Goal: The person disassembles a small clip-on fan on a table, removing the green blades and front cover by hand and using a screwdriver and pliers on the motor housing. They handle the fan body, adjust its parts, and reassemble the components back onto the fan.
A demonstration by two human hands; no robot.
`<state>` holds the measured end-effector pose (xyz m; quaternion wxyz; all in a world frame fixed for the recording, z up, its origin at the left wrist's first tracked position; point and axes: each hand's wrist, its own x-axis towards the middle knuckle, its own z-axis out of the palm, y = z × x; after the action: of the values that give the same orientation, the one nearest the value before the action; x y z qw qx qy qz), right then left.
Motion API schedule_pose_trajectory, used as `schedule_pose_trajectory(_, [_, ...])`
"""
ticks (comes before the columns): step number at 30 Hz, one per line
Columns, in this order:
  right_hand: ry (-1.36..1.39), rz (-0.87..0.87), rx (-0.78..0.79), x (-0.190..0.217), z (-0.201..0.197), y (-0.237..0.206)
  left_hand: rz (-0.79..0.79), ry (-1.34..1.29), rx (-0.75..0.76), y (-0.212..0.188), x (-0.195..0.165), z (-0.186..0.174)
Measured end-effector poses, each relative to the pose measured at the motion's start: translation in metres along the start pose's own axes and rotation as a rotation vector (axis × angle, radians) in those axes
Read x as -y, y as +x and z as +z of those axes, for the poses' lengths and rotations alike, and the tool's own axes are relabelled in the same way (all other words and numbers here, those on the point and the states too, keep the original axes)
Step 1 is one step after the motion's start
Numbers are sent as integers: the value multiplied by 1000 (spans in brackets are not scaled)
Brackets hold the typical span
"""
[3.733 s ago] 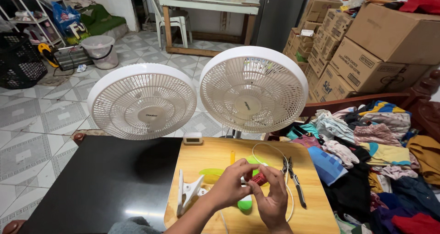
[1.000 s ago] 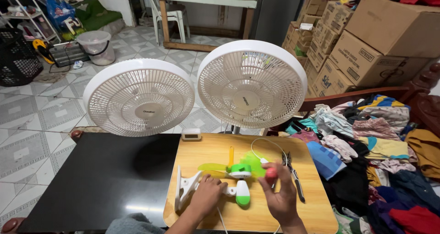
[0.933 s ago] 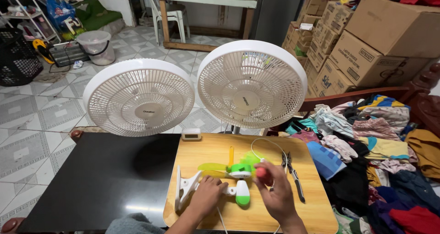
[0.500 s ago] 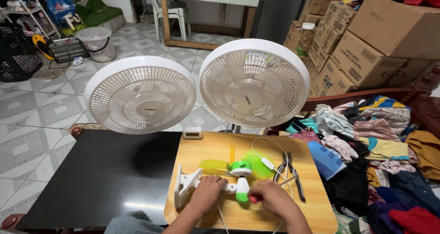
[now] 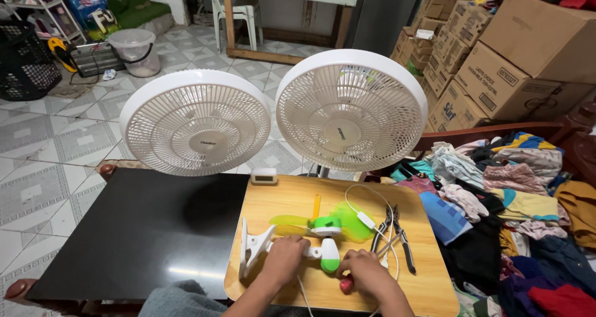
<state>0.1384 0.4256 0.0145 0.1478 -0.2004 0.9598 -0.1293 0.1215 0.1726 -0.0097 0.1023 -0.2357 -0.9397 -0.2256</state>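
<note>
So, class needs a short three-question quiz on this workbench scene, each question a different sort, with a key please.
1. True or false: the left hand rests on the small green-and-white clip fan.
2. Which lies right of that fan on the light wooden board? A) black-handled pliers B) a hammer C) a cup
3. Fill in: behind the board stand ___ large white round fans.

Key: 1 true; 2 A; 3 two. The right hand is closed around a small red object.
</note>
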Motion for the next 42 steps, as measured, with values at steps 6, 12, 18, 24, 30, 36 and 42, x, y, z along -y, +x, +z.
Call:
schedule_pose_trajectory(6, [-37,40,24,-9,-1,5,2,-80,70,3,-5,-10])
schedule_pose_trajectory(12, [118,146,-112,-21,11,15,21,-60,49,6,0,-2])
schedule_pose_trajectory(18, [337,169,-321,13,11,22,20,-40,62,9,7,18])
schedule_pose_trajectory(24, [296,198,-164,42,-6,15,44,-77,35,8,3,11])
schedule_pose_trajectory(30, [265,261,-96,44,-5,17,36,-122,57,5,-5,1])
schedule_pose_trajectory(36, [262,285,-89,44,-5,19,58,-113,83,10,1,8])
schedule_pose_trajectory(42, [270,276,-94,45,-2,20,36,-82,179,13,4,14])
